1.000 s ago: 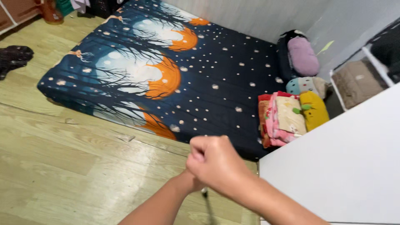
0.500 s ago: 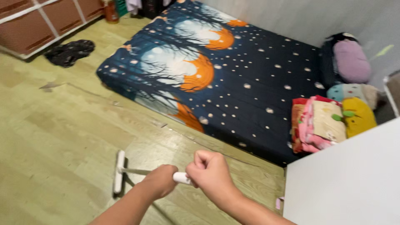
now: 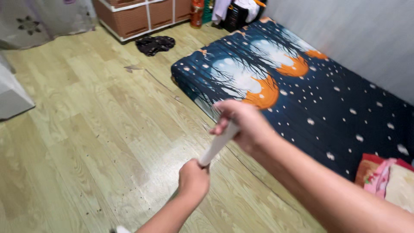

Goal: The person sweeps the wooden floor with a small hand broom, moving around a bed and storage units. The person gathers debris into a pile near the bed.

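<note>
Both of my hands grip a white handle (image 3: pixel 217 144) of a floor tool that slants down toward the bottom left. My right hand (image 3: pixel 243 123) holds its upper end. My left hand (image 3: pixel 194 179) clasps it lower down. Only the stretch of handle between the hands shows; a small white bit at the bottom edge (image 3: pixel 120 229) may be the tool's head. Under the hands lies the light wooden floor (image 3: pixel 99 129), with small dark specks of dirt (image 3: pixel 129 196) scattered on it.
A dark blue mattress (image 3: pixel 327 99) with orange moons and white dots lies on the floor at the right, along a grey wall. Folded pink and yellow cloths (image 3: pixel 388 181) rest on its near corner. A black garment (image 3: pixel 154 44) and brown drawers (image 3: pixel 142 15) are at the back.
The view has swung left and the mattress now sits further right. My hands have drawn apart along the handle, right hand high and left hand low. The tool's head has left the view.
</note>
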